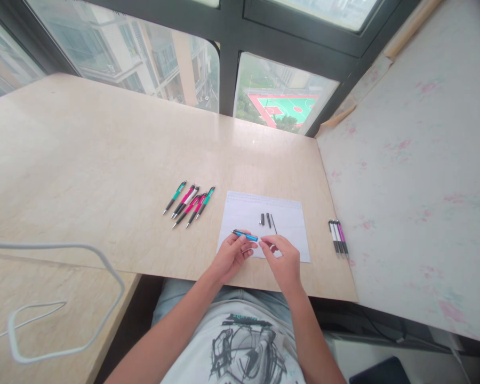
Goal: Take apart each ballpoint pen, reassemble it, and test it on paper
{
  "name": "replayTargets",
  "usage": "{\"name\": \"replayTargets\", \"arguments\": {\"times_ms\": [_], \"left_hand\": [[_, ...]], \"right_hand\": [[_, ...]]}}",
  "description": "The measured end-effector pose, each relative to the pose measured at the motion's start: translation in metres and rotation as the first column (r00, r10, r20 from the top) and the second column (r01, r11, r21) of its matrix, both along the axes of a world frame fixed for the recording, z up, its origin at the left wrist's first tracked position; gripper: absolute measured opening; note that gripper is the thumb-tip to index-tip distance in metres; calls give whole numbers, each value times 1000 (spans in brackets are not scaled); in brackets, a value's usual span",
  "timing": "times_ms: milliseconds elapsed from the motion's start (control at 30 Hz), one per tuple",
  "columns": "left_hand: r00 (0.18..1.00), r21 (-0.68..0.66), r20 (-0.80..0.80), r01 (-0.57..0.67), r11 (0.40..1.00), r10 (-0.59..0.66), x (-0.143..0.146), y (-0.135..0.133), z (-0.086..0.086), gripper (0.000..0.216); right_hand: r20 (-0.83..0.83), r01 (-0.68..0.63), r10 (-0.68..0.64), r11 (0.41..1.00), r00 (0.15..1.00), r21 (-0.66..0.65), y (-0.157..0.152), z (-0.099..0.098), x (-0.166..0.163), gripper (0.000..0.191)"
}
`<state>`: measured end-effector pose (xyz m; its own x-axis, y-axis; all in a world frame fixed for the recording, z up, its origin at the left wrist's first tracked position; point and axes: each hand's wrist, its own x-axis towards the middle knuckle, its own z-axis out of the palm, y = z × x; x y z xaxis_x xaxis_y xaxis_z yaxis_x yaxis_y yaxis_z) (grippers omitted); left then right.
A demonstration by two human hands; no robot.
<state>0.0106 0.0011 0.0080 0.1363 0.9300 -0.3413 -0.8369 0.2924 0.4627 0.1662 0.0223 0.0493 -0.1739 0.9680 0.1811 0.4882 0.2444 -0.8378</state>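
Observation:
My left hand (232,257) holds a blue pen barrel (247,236) with a black clip end, lying nearly level with its blue end toward the right. Close to that end is my right hand (282,262), thumb and forefinger pinched together; whatever lies between the fingertips is too small to make out. Both hands are over a white sheet of paper (240,210) with handwriting along its top. Loose on the sheet are a short black pen part (262,219), a black tapered grip (268,220) and a thin dark refill (274,224).
Several teal, pink and white pens (190,205) lie in a group left of the paper. A row of white and purple pens (338,238) lies by the right wall. A pale cable (104,256) loops over the lower left. Windows (152,58) border the table's (104,154) far edge.

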Motion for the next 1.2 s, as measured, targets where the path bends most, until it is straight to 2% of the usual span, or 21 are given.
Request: {"name": "replayTargets", "arguments": {"times_ms": [100,200,300,533,733,833,967,1100,1200], "left_hand": [[1000,-16,-6,-8,1000,8,0,0,0,24],[1000,-29,-15,-2,1000,1,0,1,0,23],[1000,-33,-24,1,999,-2,0,1,-1,23],[999,-32,-41,-3,999,2,0,1,1,26],[999,-34,-46,-5,999,4,1,1,-1,25],[999,-28,-44,-5,1000,3,1,1,-2,23],[999,-35,-46,-6,999,4,1,2,-2,25],[999,-43,-49,-7,999,5,1,2,-1,25],[999,-42,-45,-10,999,8,1,2,-1,24]], "right_hand": [[153,97,-101,995,983,34,9,-15,18,22],[368,161,-176,984,913,73,20,-29,35,24],[494,182,-199,980,847,81,25,-37,42,27],[578,232,-251,967,776,109,25,-46,33,15],[603,266,-284,956,745,121,27,-48,30,15],[575,288,-311,948,757,133,27,-47,30,17],[451,328,-338,939,826,102,28,-45,34,23],[219,350,-335,936,916,-31,28,-41,39,26],[22,325,-325,938,946,-119,23,-34,44,27]]}}
